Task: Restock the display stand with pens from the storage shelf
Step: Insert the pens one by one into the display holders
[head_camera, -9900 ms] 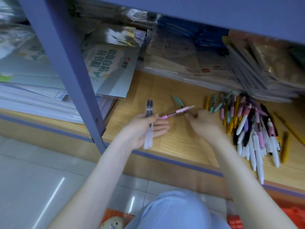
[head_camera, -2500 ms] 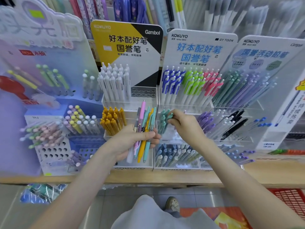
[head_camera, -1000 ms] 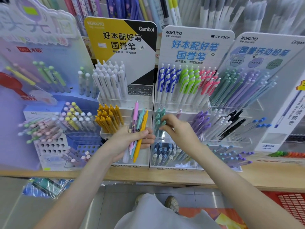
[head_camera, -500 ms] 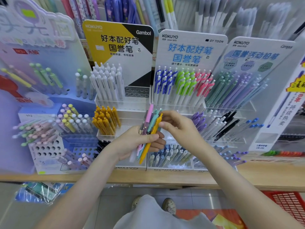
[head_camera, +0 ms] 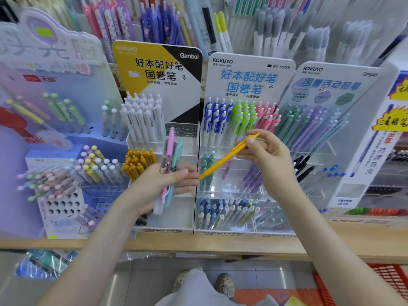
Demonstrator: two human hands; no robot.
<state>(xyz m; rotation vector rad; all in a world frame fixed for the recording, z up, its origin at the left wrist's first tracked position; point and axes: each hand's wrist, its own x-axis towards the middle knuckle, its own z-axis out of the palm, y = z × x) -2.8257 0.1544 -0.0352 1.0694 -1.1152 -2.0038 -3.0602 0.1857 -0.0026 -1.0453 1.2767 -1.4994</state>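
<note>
My left hand (head_camera: 161, 186) grips a small bundle of pens (head_camera: 171, 155), pink, teal and white, held upright in front of the yellow-and-black display stand (head_camera: 159, 67). My right hand (head_camera: 265, 155) pinches a yellow pen (head_camera: 225, 159) near its clip end; the pen slants down to the left, its tip close to my left fingers. Behind the left hand a group of matching yellow pens (head_camera: 139, 161) stands in the stand's middle tier. The white-and-blue stand (head_camera: 249, 76) holds blue, green and pink pens.
A lilac stand (head_camera: 44, 120) with pastel pens fills the left. A third stand (head_camera: 331, 89) with green, purple and blue pencils is at the right. All sit on a wooden shelf (head_camera: 220, 246). A red basket (head_camera: 388, 281) lies on the floor at the right.
My right hand has drawn the yellow pen out of the bundle and lifted it up to the right. The left hand keeps the remaining pens.
</note>
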